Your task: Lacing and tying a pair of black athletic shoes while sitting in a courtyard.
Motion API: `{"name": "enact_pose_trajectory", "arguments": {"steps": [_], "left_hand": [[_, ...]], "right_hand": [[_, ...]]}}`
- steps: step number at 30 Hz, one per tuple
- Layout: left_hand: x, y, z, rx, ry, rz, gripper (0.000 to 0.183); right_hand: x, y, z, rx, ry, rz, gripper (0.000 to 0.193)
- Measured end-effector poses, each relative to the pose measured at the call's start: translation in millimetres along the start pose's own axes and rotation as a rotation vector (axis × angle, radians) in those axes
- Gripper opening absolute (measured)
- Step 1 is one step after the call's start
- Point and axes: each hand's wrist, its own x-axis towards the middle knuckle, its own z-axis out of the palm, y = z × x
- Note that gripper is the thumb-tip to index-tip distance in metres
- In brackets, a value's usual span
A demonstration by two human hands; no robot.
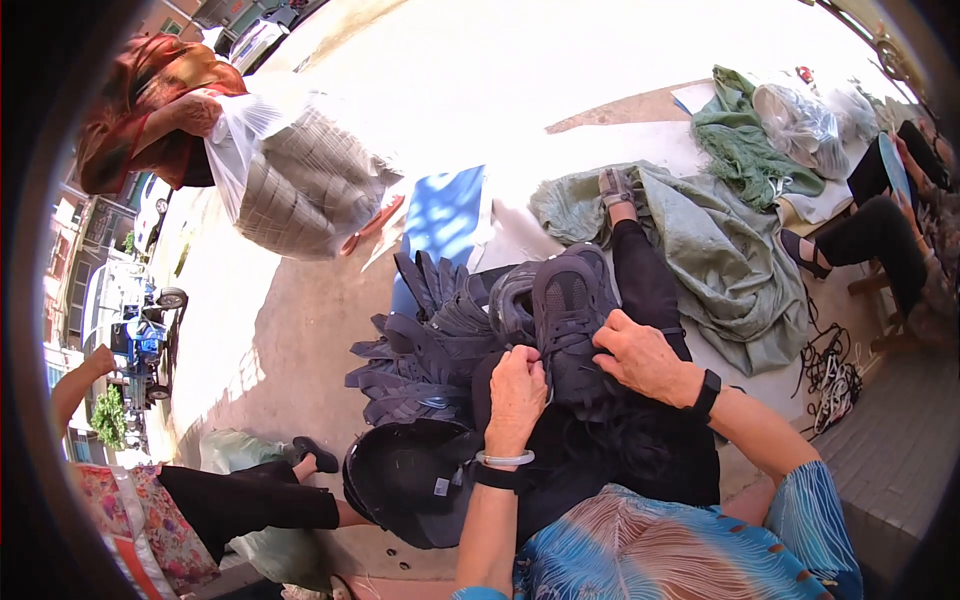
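The dark shoe (568, 305), likely light and pliable, suits edge holds: left hand (516, 388) pinches it; right hand's (640, 352) narrow grip is unclear.

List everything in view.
Shoe upper: one, dark grey, centre
Shoe pieces: many, dark, left of centre
Open item, kind unclear: one, black, lower centre
Sheet: one, blue, top centre
Tarp and netting: one each, green, right
Plastic bags: about two, clear, top right
Bagged bundle: one, beige, top left
Cord tangle: one, mixed, right
Vehicles: several, mixed, far left
Other people: several, mixed clothing, edges
Left hand: one, bare, upper's left edge
Right hand: one, bare, upper's right edge
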Motion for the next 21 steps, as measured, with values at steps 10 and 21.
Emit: {"name": "enact_pose_trajectory", "arguments": {"steps": [10,21], "left_hand": [[6,6,-17,0.025,0.044,0.062,0.006],[4,2,-3,0.112,-0.034,0.082,0.017]], "right_hand": [[10,-6,-4,-0.222,-0.019,-0.177,0.013],[-17,31,-19,-0.47,-0.058,-0.383,0.009]]}}
